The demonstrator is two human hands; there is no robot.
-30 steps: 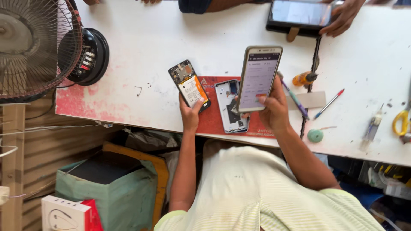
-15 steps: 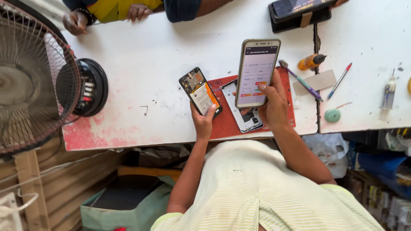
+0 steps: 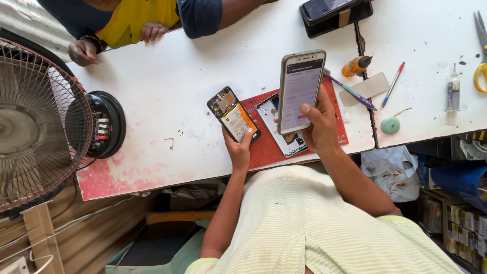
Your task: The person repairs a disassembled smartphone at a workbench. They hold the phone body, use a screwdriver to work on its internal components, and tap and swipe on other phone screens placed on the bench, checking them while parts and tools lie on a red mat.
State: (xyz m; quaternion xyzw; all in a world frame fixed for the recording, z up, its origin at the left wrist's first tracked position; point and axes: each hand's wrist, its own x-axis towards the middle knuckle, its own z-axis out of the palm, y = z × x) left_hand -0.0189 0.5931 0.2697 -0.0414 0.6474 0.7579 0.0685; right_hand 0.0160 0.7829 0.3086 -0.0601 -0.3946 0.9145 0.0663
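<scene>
Across most of the frame, a white worktable (image 3: 203, 66) with worn red edges; at left, a wire-caged fan (image 3: 35, 122). On the red mat (image 3: 264, 147) at centre lies a back cover (image 3: 276, 127). Left hand (image 3: 238, 149) grips an opened phone (image 3: 232, 114); right hand (image 3: 317, 124) grips a lit smartphone (image 3: 300, 91) upright.

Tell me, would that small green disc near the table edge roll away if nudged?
Probably: the green disc looks round and small, so likely light. It lies close to the table edge, so a push might send it off. It seems to lie flat, which may slow it.
</scene>
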